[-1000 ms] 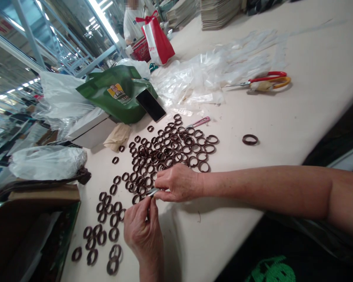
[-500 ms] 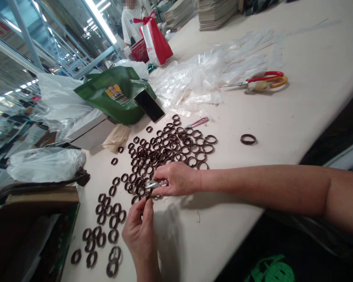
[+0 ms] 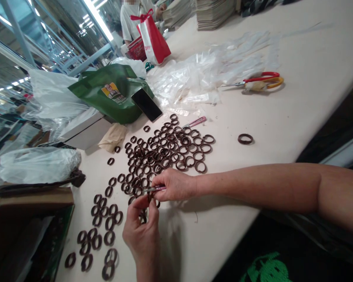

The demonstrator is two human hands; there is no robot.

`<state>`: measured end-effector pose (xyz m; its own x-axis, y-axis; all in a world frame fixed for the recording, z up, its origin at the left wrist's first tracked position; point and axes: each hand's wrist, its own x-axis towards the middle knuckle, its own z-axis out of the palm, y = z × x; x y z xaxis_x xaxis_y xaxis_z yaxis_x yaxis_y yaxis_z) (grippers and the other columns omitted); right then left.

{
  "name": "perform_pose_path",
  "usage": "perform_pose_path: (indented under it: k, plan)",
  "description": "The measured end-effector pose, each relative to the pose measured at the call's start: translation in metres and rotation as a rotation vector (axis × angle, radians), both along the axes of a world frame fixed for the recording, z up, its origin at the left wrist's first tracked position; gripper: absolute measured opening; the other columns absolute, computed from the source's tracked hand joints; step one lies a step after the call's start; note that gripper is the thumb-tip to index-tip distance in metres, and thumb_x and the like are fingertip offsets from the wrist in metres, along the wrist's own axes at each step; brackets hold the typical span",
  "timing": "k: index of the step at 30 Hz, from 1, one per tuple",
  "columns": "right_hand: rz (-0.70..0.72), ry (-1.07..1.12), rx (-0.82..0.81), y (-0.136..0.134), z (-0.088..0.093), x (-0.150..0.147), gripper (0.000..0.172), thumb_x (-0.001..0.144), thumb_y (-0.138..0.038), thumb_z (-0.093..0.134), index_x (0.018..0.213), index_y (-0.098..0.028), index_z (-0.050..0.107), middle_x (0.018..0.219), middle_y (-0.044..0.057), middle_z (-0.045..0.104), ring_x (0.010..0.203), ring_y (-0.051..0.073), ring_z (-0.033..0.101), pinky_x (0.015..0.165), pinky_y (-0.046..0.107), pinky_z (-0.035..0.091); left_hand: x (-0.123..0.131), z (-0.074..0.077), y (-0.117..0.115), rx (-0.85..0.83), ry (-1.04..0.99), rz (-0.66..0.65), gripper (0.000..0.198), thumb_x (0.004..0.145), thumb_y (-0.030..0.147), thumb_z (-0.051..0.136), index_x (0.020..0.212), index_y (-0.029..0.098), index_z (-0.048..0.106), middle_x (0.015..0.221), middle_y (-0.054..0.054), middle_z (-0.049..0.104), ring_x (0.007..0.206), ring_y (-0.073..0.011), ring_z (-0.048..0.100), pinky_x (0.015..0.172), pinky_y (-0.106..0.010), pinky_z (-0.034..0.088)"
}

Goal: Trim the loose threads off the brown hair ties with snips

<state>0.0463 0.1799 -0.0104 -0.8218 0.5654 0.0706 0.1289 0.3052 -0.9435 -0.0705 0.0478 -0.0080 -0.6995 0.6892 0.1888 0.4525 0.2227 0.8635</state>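
Note:
Many dark brown rings (image 3: 164, 151) lie in a spread pile on the pale table (image 3: 223, 235). My left hand (image 3: 142, 225), low in the view, pinches one brown ring (image 3: 149, 197) between thumb and forefinger. Just above and to its right, my right hand (image 3: 173, 185) is closed around a small pink-handled tool (image 3: 157, 188), whose metal tip points left over the held ring. The hands nearly meet at the near edge of the pile. A looser group of rings (image 3: 97, 241) lies to the left of my left hand.
A phone (image 3: 147, 104) leans on a green bag (image 3: 111, 94). Red-and-yellow scissors (image 3: 261, 83), a pink-handled tool (image 3: 195, 122), clear plastic (image 3: 194, 78) and a lone ring (image 3: 245, 139) lie farther right. An open box (image 3: 32, 197) stands at left. A person (image 3: 131, 21) is at the back.
The view has shifted slightly, moving the table items a little to the left. My right hand has come slightly lower, and the tool in it now lies flatter over the ring.

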Motion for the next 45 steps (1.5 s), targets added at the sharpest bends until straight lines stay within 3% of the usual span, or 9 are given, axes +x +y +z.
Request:
perform_pose_path:
  k: [4, 11, 14, 20, 25, 28, 30, 36, 45]
  plan:
    - [0.068, -0.052, -0.047, 0.001, -0.002, 0.001, 0.01, 0.072, -0.022, 0.065, 0.066, -0.014, 0.062, 0.052, -0.008, 0.046, 0.053, 0.006, 0.04, 0.049, 0.019, 0.028, -0.004, 0.006, -0.005, -0.16, 0.205, 0.038, 0.025, 0.078, 0.043, 0.068, 0.09, 0.023, 0.074, 0.079, -0.001, 0.071, 0.077, -0.0167, 0.064, 0.076, -0.027, 0.047]
    - [0.16, -0.035, -0.337, 0.007, 0.008, 0.005, 0.013, 0.079, -0.019, 0.063, 0.067, -0.014, 0.061, 0.056, -0.008, 0.048, 0.053, 0.005, 0.039, 0.048, 0.017, 0.029, -0.014, -0.002, 0.001, -0.033, -0.568, -0.043, 0.033, 0.063, 0.045, 0.081, 0.078, 0.017, 0.071, 0.075, -0.002, 0.071, 0.072, -0.015, 0.064, 0.074, -0.025, 0.052]
    - [0.16, -0.038, -0.395, 0.006, 0.01, 0.004, 0.014, 0.081, -0.019, 0.062, 0.069, -0.014, 0.06, 0.057, -0.008, 0.049, 0.052, 0.005, 0.04, 0.048, 0.016, 0.03, -0.011, -0.003, 0.005, 0.027, -0.718, -0.029, 0.033, 0.057, 0.04, 0.085, 0.074, 0.016, 0.071, 0.072, -0.002, 0.07, 0.068, -0.0131, 0.063, 0.07, -0.024, 0.053]
    - [0.117, 0.026, -0.413, 0.004, 0.001, -0.001, 0.014, 0.084, -0.023, 0.065, 0.076, -0.013, 0.064, 0.059, -0.006, 0.052, 0.055, 0.006, 0.044, 0.05, 0.017, 0.032, -0.009, -0.004, 0.002, 0.05, -0.607, 0.006, 0.028, 0.061, 0.034, 0.083, 0.081, 0.018, 0.071, 0.077, -0.001, 0.071, 0.076, -0.0117, 0.064, 0.075, -0.02, 0.05]
    - [0.054, 0.097, -0.373, 0.002, -0.001, 0.0, 0.017, 0.081, -0.029, 0.072, 0.085, -0.013, 0.069, 0.071, -0.003, 0.062, 0.067, 0.008, 0.052, 0.062, 0.018, 0.039, -0.009, 0.0, -0.002, -0.069, -0.326, 0.044, 0.029, 0.067, 0.041, 0.079, 0.082, 0.017, 0.07, 0.076, -0.001, 0.07, 0.072, -0.0139, 0.062, 0.07, -0.023, 0.049]
    - [0.052, 0.095, -0.256, 0.001, 0.001, 0.001, 0.03, 0.078, -0.043, 0.076, 0.082, -0.014, 0.069, 0.074, -0.002, 0.062, 0.068, 0.01, 0.052, 0.062, 0.02, 0.039, -0.006, 0.002, -0.002, -0.102, -0.241, 0.01, 0.031, 0.069, 0.044, 0.076, 0.082, 0.017, 0.071, 0.075, -0.001, 0.069, 0.069, -0.0134, 0.06, 0.069, -0.023, 0.047]
    - [0.03, 0.088, -0.146, 0.0, 0.002, 0.001, 0.024, 0.078, -0.037, 0.075, 0.078, -0.014, 0.067, 0.073, -0.002, 0.06, 0.069, 0.01, 0.052, 0.062, 0.021, 0.038, -0.004, 0.003, -0.001, -0.131, -0.195, 0.008, 0.032, 0.069, 0.046, 0.075, 0.082, 0.017, 0.071, 0.074, -0.001, 0.068, 0.068, -0.0132, 0.059, 0.068, -0.023, 0.046]
    - [0.002, 0.096, -0.156, -0.002, 0.001, -0.002, 0.002, 0.077, -0.015, 0.066, 0.077, -0.013, 0.065, 0.068, -0.005, 0.056, 0.066, 0.009, 0.05, 0.061, 0.019, 0.037, -0.002, 0.002, 0.002, -0.142, -0.187, 0.012, 0.034, 0.067, 0.047, 0.076, 0.079, 0.017, 0.07, 0.07, -0.001, 0.066, 0.064, -0.0135, 0.057, 0.063, -0.024, 0.046]
    - [-0.124, 0.061, -0.178, 0.015, 0.013, 0.004, 0.024, 0.088, -0.033, 0.062, 0.073, -0.014, 0.059, 0.06, -0.006, 0.047, 0.058, 0.008, 0.04, 0.056, 0.021, 0.031, -0.011, 0.003, -0.004, -0.109, -0.205, 0.104, 0.032, 0.066, 0.044, 0.078, 0.078, 0.016, 0.068, 0.067, 0.002, 0.063, 0.064, -0.0131, 0.056, 0.063, -0.024, 0.044]
